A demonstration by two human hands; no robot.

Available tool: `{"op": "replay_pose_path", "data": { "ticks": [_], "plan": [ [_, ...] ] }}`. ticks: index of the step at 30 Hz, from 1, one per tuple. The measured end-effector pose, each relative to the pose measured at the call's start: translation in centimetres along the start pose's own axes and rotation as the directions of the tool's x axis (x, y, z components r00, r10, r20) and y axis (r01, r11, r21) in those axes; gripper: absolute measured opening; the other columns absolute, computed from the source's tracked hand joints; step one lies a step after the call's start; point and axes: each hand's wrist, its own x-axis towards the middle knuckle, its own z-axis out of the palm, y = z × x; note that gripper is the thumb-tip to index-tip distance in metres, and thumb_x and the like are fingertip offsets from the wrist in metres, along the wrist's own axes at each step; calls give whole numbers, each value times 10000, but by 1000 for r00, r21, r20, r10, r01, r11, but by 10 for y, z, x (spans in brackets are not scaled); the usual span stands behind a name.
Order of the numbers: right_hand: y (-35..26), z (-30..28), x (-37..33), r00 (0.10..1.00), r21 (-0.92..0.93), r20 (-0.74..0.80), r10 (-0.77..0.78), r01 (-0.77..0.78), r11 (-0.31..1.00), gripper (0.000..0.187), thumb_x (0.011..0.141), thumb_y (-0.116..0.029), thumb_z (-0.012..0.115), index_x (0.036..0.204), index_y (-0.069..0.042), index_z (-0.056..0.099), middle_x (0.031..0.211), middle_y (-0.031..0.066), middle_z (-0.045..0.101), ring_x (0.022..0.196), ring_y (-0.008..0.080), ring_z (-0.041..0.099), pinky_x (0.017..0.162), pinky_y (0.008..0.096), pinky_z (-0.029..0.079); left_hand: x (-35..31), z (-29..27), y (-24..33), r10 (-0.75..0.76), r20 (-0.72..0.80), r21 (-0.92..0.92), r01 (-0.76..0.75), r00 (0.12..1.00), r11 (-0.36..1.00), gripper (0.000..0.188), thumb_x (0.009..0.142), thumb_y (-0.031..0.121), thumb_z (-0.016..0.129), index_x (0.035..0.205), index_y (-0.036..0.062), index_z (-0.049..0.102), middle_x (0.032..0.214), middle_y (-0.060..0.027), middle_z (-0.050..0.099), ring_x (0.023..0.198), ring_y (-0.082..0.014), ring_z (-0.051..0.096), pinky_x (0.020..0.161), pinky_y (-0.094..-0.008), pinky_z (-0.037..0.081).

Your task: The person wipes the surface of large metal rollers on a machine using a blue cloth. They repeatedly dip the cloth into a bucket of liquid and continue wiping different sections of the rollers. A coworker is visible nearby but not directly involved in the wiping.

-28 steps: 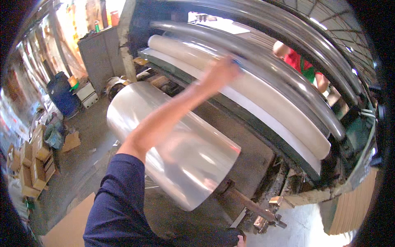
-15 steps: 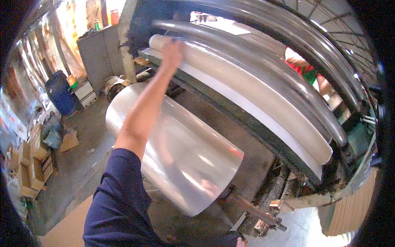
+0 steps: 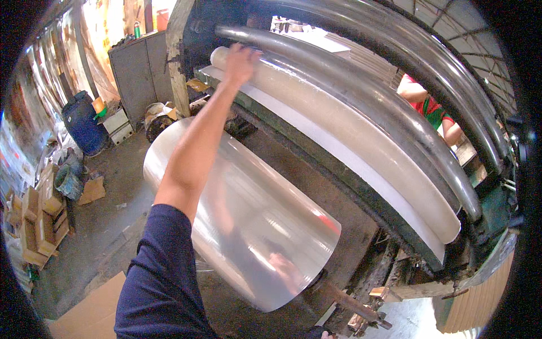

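Note:
My left arm reaches forward to the far end of a long pale roller (image 3: pixel 339 124). There my left hand (image 3: pixel 241 65) lies over the roller's top, fingers apart and a little bent, slightly blurred. I make out nothing held in it. Beneath the forearm is a big shiny roll of clear film (image 3: pixel 271 226) on a metal shaft (image 3: pixel 355 305). A white strip (image 3: pixel 339 155) runs along the pale roller's near side, on a dark green beam (image 3: pixel 316 161). Only a sliver of my right hand (image 3: pixel 326 335) shows at the lower edge; its fingers are hidden.
Dark steel rollers (image 3: pixel 361 76) curve behind the pale one. Beyond them a person in a red and green top (image 3: pixel 426 107) is partly visible. At left are a blue drum (image 3: pixel 84 124), a grey cabinet (image 3: pixel 141 68) and cardboard boxes (image 3: pixel 45 231). Stacked cardboard (image 3: pixel 474 299) stands at lower right.
The view has shifted slightly. My left hand stays at the pale roller's far end, its fingers now higher over the top. My right hand has slipped almost out of the lower edge.

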Motion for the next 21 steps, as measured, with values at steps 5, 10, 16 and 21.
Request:
{"op": "replay_pose_path", "data": {
  "ticks": [5,10,16,21],
  "plan": [
    [-7,-7,6,999,26,39,3,-4,1000,652,915,-560,362,1230,-17,537,1328,215,492,1208,347,463,987,445,368,-33,-11,89,267,69,-463,-206,961,862,271,898,315,560,975,79,667,1106,-157,575,1085,-359,519,921,-443,440],
    [-2,-9,2,997,72,71,15,-20,997,684,919,-574,346,1262,-7,513,1343,221,475,1263,334,411,1039,415,320,-18,-30,70,429,8,-490,-371,903,789,342,884,358,588,962,34,663,1073,-186,575,1008,-372,551,900,-439,447],
    [7,-9,-2,997,126,77,-17,7,992,723,923,-591,327,1300,6,483,1360,228,455,1329,319,349,1102,380,263,7,-35,91,-28,338,-174,92,941,981,425,922,356,517,925,-49,646,948,-275,620,993,-367,571,874,-456,454],
    [7,-15,1,992,200,126,-27,1,980,709,906,-567,367,1288,19,482,1316,218,479,1267,303,393,1019,385,351,8,-44,98,-87,329,-138,139,940,981,466,929,400,487,959,-33,655,946,-280,625,1008,-384,576,864,-467,465]
  ]
}}
